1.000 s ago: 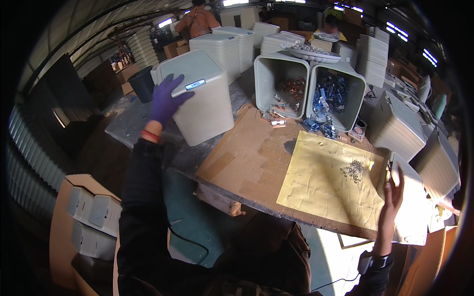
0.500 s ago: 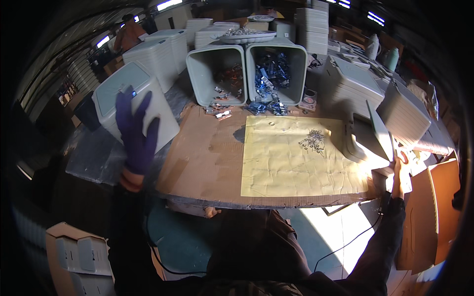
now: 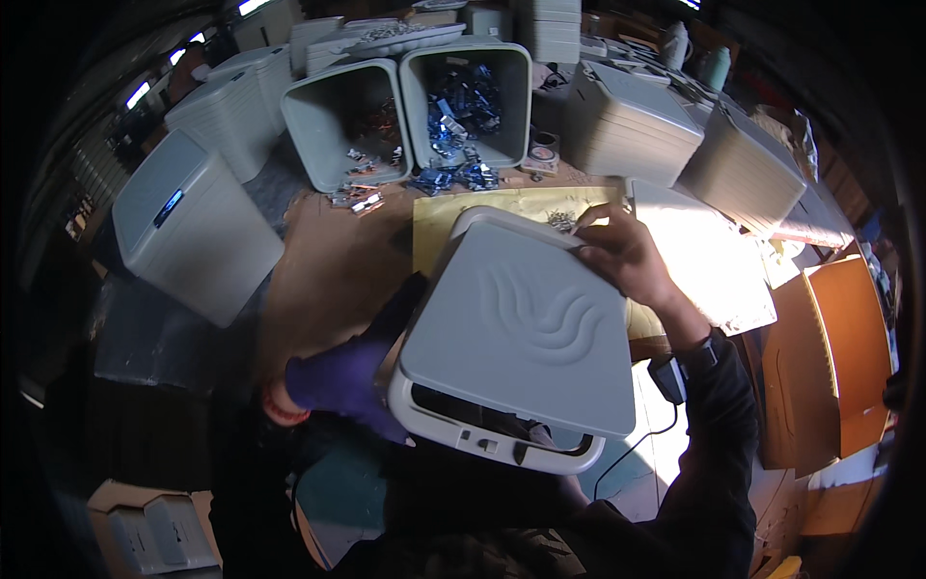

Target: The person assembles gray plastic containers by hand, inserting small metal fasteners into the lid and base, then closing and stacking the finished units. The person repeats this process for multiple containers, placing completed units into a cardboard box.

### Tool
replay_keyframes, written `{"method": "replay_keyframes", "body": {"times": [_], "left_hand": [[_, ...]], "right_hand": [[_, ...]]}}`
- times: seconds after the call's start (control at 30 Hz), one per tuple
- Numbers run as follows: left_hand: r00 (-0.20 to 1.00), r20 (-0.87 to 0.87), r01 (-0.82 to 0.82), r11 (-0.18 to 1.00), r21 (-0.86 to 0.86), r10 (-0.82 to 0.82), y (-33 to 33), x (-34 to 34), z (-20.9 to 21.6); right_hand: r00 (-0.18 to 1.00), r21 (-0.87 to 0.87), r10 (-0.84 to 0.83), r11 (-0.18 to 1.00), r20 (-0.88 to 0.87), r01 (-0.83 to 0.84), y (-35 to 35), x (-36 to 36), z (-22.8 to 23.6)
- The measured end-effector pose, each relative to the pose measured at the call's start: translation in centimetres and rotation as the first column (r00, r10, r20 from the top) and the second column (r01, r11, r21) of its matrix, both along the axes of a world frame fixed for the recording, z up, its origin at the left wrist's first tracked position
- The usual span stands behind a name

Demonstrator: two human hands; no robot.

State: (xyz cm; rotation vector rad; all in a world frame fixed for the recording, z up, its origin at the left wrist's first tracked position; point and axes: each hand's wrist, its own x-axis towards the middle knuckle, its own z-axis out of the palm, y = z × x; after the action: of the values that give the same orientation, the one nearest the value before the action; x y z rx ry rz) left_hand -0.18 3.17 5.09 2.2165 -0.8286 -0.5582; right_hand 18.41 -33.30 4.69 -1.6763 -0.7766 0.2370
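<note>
A grey bin lid [image 3: 526,323] with a raised wavy pattern is held up over the table's near edge. Its flap sits in a paler rim, with a gap between them along the near side. My left hand [image 3: 338,374], in a purple glove, grips the rim at the left; some of its fingers are hidden behind it. My bare right hand [image 3: 625,253] has its fingers bent and closed at the lid's far right corner. Just past those fingers, small metal pieces [image 3: 560,220] lie on a yellow sheet [image 3: 439,214], partly covered by the lid.
Two tipped bins, a left one [image 3: 301,125] with orange and silver clips and a right one [image 3: 521,106] with blue-wrapped parts, face me. A lidded bin [image 3: 207,241] stands left. Stacked lids [image 3: 632,130] rise back right. A cardboard box [image 3: 810,357] is at the right.
My left hand has come from the standing bin at the left to the lid's rim. My right hand has brought the lid from the table's right side to the middle. The view has shifted.
</note>
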Motion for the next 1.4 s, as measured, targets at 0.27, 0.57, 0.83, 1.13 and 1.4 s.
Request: {"method": "replay_keyframes", "body": {"times": [0.27,0.57,0.83,1.13,1.4], "left_hand": [[0.929,0.143,-0.299,0.919,-0.256,0.342,-1.0,-2.4,-1.1],[0.656,0.097,-0.542,0.556,-0.631,0.749,-0.1,3.0,-3.9],[0.32,0.292,-0.644,0.433,-0.631,0.901,2.9,6.1,-6.8],[0.402,0.326,-0.549,0.511,-0.661,0.855,3.3,6.3,-8.0],[0.476,-0.025,-0.599,0.304,-0.741,0.879,3.9,5.2,-7.5]], "right_hand": [[0.977,-0.024,0.186,0.982,-0.104,-0.19,2.8,-0.6,-1.7],[0.961,-0.143,0.252,0.961,0.112,-0.236,5.6,4.2,-1.7],[0.904,-0.587,-0.024,0.753,0.427,0.298,6.5,10.9,-6.9],[0.91,-0.558,-0.125,0.754,0.395,0.346,8.6,8.4,-3.6],[0.92,-0.111,0.32,0.93,-0.224,-0.351,20.0,-1.6,-2.8]]}}
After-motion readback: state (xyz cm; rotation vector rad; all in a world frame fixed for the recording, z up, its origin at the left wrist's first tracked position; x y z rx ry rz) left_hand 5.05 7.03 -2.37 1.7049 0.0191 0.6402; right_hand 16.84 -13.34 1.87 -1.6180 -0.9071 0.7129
